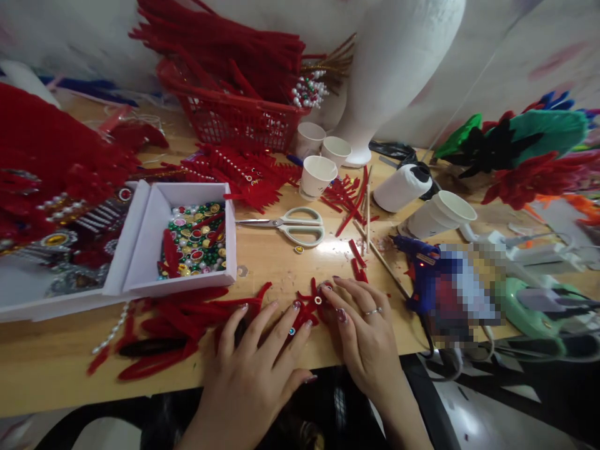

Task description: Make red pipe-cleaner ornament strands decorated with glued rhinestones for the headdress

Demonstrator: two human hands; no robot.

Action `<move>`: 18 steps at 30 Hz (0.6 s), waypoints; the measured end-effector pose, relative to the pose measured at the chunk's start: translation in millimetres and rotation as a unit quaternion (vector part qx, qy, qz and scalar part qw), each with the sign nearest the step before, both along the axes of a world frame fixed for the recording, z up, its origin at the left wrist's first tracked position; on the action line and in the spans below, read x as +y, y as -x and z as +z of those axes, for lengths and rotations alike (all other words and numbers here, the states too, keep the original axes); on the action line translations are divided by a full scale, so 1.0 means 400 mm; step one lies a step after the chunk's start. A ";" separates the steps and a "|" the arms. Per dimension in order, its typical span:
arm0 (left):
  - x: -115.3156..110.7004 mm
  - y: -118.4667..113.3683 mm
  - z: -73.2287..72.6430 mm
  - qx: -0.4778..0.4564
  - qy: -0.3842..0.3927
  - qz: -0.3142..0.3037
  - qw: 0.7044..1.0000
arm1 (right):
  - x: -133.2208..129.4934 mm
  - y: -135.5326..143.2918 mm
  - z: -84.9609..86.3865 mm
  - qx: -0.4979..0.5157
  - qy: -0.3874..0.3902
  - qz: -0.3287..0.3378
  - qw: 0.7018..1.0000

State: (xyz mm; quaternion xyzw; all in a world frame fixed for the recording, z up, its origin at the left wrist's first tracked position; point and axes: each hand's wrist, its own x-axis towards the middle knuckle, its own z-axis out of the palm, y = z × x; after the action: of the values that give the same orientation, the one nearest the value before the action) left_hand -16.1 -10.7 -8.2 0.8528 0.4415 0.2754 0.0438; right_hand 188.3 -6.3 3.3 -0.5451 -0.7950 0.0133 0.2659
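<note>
Near the table's front edge lies a small red fuzzy piece point(307, 309) with a pale round gem and a blue gem on it. My left hand point(262, 356) rests palm down with its fingers spread, its fingertips on the left side of this piece and over red fuzzy strips point(187, 319). At the right side of the piece is my right hand point(363, 328), its index finger and thumb bent toward a small gem; whether it grips anything is hidden. Scissors point(300, 226) lie closed beyond the hands, beside a small yellow gem point(299, 250).
A white box point(230, 237) of beads and gems stands at the left. Behind are a red basket point(244, 122), paper cups point(319, 177) and a thread spool point(403, 189). A blue glue gun point(419, 256) and sticks point(389, 269) lie to the right.
</note>
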 end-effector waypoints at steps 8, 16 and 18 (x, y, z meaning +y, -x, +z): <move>-0.004 0.002 -0.001 0.003 0.002 0.002 1.000 | -0.017 -0.008 -0.001 0.048 -0.039 -0.058 0.996; -0.002 0.005 -0.003 -0.006 -0.005 0.003 1.000 | -0.018 -0.006 -0.010 0.019 -0.027 -0.052 0.998; 0.000 0.001 0.013 -0.034 0.006 -0.002 0.999 | -0.022 -0.007 -0.010 0.032 -0.035 -0.059 0.997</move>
State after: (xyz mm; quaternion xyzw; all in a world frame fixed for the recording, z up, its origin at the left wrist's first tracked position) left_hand -16.4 -10.9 -3.0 0.8434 0.4400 0.3014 0.0647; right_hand 191.2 -15.0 -0.5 -0.5809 -0.7523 -0.0130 0.3107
